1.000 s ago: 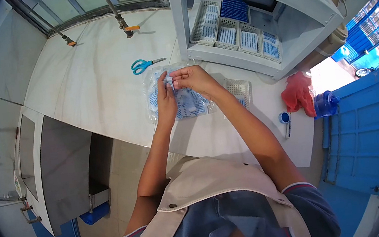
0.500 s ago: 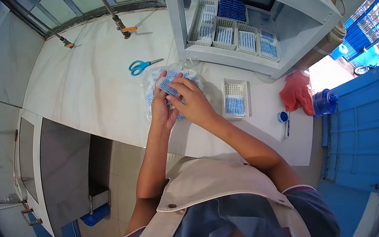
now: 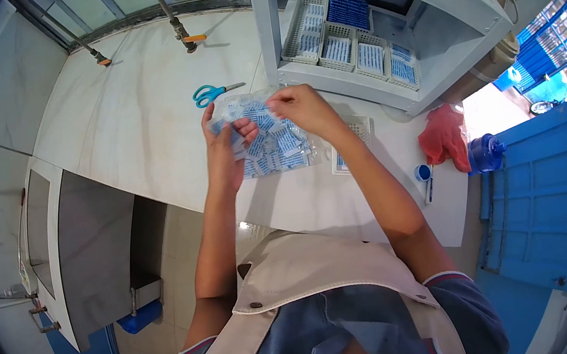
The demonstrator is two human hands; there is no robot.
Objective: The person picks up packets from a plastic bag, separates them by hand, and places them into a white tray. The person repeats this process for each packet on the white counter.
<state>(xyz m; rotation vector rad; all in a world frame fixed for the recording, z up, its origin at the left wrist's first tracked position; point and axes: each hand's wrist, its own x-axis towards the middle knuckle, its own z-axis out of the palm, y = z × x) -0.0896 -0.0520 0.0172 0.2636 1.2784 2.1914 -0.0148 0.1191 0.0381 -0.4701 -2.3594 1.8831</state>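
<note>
Clear plastic bag (image 3: 302, 158), centre of frame, becomes more accessible: half-curled left hand (image 3: 223, 150) and bent-fingered right hand (image 3: 307, 110) have parted, grasps unclear.

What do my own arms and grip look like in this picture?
The left arm and right arm are bare below short, dull-blue cloth sleeves, which are edged with narrow red and white stripes. The left grip and right grip are ungloved, and I see no watch or bracelet.
</note>
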